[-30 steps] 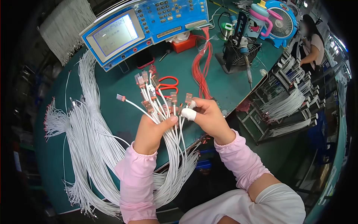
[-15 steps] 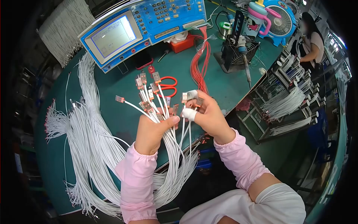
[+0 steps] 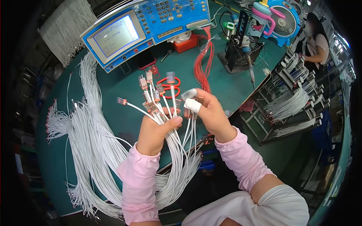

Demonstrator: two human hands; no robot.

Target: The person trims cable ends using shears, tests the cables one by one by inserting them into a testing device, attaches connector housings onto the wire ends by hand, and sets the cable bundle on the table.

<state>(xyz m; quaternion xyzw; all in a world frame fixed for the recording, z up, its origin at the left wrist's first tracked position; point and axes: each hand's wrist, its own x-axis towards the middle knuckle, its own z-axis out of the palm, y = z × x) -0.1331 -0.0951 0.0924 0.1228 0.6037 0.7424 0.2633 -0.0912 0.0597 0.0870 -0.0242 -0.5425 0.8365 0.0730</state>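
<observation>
White cables with metal USB plugs point(image 3: 142, 83) fan upward from my left hand point(image 3: 155, 132), whose thumb and fingers are closed round the bundle. To its right, my right hand point(image 3: 209, 113) has white wrapping on thumb and index finger and is closed on several more cables of the same kind point(image 3: 191, 130), their plugs partly hidden behind the fingers. One plug point(image 3: 171, 78) stands blurred between the hands, above the bundle. Red-handled scissors point(image 3: 174, 83) lie on the table just behind the plugs. The cables hang down over the table's front edge.
Thick bundles of white cables point(image 3: 90, 128) cover the left of the green table point(image 3: 124, 88). Behind stand a blue tester point(image 3: 162, 22) with a screen, red wires point(image 3: 203, 67), a soldering iron point(image 3: 249, 60), a cup point(image 3: 259, 22) and a fan point(image 3: 283, 24). A person point(image 3: 316, 45) sits at the far right.
More cables have gathered in my right hand, and its fingers have closed over their plugs. A plug now stands higher between the hands. My left hand has stayed nearly in place.
</observation>
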